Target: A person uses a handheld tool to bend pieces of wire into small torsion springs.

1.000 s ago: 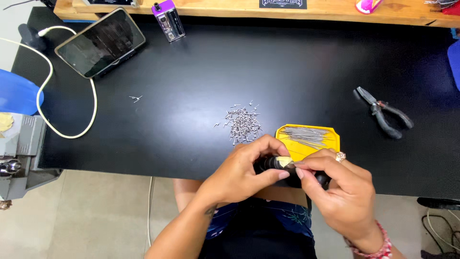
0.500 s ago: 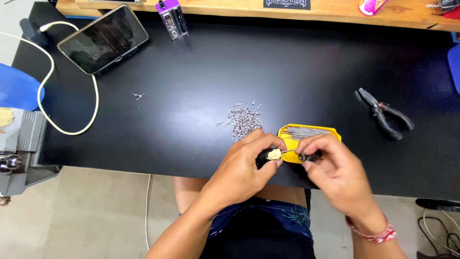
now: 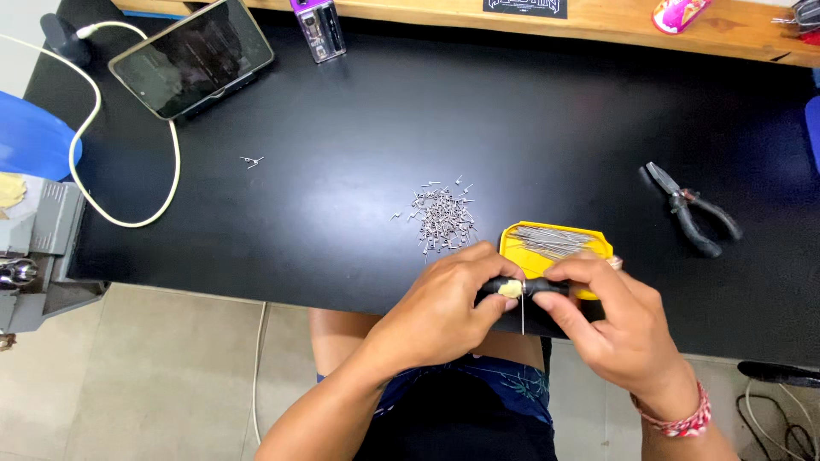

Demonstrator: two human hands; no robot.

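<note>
Both hands meet at the near edge of the black surface [image 3: 359,111], just in front of the yellow plastic tray of straight wire pins [image 3: 557,243]. Left hand [image 3: 440,312] is clenched around a small dark cylindrical tool with a pale tip [image 3: 512,288]; right hand [image 3: 619,320] pinches the other end of the same tool between thumb and fingertips. A thin straight wire pin [image 3: 523,318] hangs down from the pale tip, over the lap, off the surface edge.

Step in hand, as I read it: forming a pin on the tool, one piece at a time. The loose pile of small bent wire pieces [image 3: 442,220] sits just beyond the left hand, near the tray, and looks like the finished lot; a couple of strays [image 3: 251,160] lie well apart to the left.

Next move probably calls for a steady left grip while the right turns or bends the wire. Can't tell from this view how the wire is seated in the tip.

Untouched: black-handled pliers [image 3: 694,209] to the right, well clear of the hands. Dark-screened smartphone [image 3: 192,58] propped at far left with a white cable [image 3: 128,171] looping off it.
</note>
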